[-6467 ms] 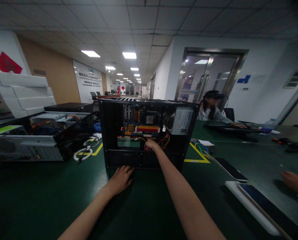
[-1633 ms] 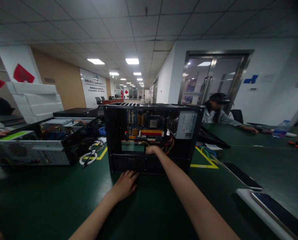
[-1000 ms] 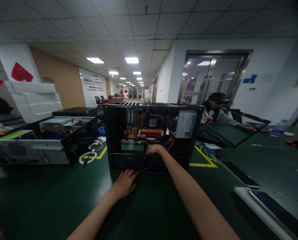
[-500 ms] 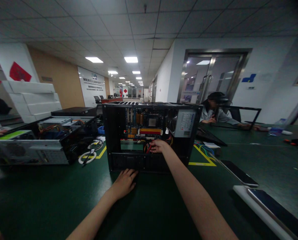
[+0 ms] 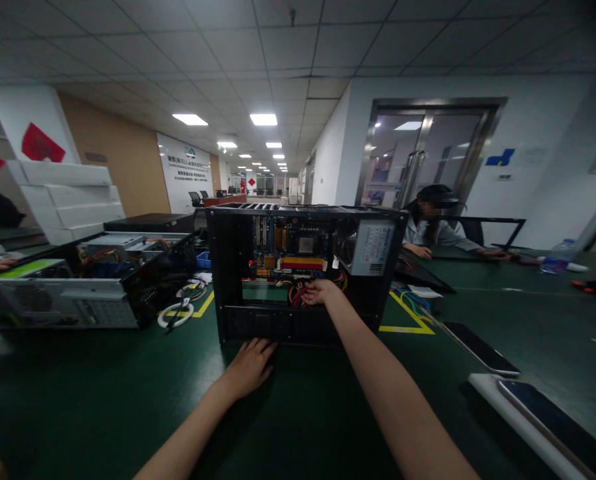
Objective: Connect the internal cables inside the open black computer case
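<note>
An open black computer case (image 5: 268,325) stands upright in front of me, its open side facing me. Inside it a motherboard (image 5: 265,260) shows, with red and yellow memory slots, and a silver power supply (image 5: 373,247) fills the upper right corner. My right hand (image 5: 321,292) reaches into the lower part, its fingers closed around a bundle of coloured power cables (image 5: 297,293). The fingertips are partly hidden among the wires. My left hand (image 5: 251,365) lies flat on the green table, fingers apart, fingertips at the bottom edge of the case.
Another opened computer case (image 5: 73,300) lies on the left, with a coiled white cable (image 5: 175,315) beside it. Phones (image 5: 481,348) and a white slab lie to the right. Across the table a person (image 5: 423,230) sits near a dark frame and a bottle (image 5: 559,257).
My right hand has shifted slightly within the case, and more of the coloured cable bundle shows beside its fingers. My left hand stays in place. The person opposite has lowered a hand.
</note>
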{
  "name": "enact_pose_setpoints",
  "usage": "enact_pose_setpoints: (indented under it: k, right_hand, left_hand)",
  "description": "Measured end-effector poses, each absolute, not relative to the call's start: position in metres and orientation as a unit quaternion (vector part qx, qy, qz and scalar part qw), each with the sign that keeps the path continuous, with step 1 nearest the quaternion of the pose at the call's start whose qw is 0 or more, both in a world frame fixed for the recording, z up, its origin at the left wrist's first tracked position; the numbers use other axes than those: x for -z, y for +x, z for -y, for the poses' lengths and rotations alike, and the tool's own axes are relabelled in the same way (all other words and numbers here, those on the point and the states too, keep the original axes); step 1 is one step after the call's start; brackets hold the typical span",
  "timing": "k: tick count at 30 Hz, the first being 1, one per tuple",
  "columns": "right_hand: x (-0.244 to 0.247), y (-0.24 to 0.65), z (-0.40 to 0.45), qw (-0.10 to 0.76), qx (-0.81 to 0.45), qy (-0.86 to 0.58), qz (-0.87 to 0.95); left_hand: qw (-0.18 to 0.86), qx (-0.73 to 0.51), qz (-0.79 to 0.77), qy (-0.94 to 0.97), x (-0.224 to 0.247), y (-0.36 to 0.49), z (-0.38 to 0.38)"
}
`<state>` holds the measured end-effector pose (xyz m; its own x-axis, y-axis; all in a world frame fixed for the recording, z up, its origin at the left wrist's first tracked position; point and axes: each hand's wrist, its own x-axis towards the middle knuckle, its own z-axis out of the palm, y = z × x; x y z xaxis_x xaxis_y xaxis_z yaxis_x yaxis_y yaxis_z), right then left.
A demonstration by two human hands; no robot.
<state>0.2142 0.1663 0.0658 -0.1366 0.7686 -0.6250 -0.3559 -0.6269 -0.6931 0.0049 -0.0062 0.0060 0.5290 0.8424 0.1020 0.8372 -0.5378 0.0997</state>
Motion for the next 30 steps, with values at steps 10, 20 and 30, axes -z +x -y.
enact_pose_setpoints:
  k: [10, 20, 30]
  right_hand:
    - [-0.0591, 0.2112, -0.1705, 0.429, -0.712, -0.523, 0.187]
    - [-0.0582, 0.2090, -0.1725, 0.463, -0.705, -0.508, 0.171]
    - [-0.0590, 0.2100, -0.1755, 0.464, -0.705, -0.511, 0.162]
  left_hand:
    - [0.027, -0.074, -0.481, 0.873, -0.0075, 0.0058, 0.0072]
    - [0.022, -0.080, -0.478, 0.874, -0.0025, 0.0042, 0.0048]
    - [0.027, -0.072, -0.482, 0.873, -0.0075, 0.0055, 0.0071]
